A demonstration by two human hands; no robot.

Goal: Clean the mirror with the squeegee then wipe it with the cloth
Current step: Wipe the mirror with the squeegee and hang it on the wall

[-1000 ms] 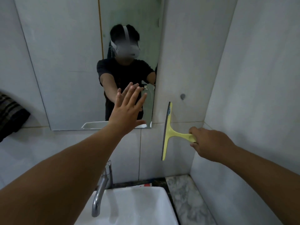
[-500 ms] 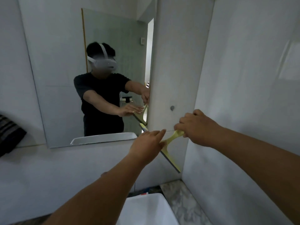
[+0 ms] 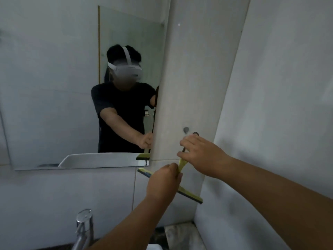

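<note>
**Squeegee passing between two hands below the mirror**

Faucet (image 3: pixel 84 228) metal is showing nearest the camera, low and well left of the squeegee (image 3: pixel 187 193). Above it, the left hand (image 3: pixel 163 183) is closing around the squeegee where the yellow handle meets the blade, fingers curled tight on it. The blade's long axis is running diagonally, from upper left beside the mirror's lower corner down to the lower right against the tiled wall (image 3: pixel 189 87). Just beyond, the right hand (image 3: pixel 201 156) is pinching the handle's upper end, fingers partly spread rather than wrapped, beside a small wall hook (image 3: pixel 186 129). Both hands are touching the squeegee, but the left one is sitting nearer the blade and nearer the glass, so it seems better placed to carry it across. Farthest back, the mirror (image 3: pixel 54 105) is lying up and left of the squeegee, not yet touched by the blade. No cloth is in view.
</note>
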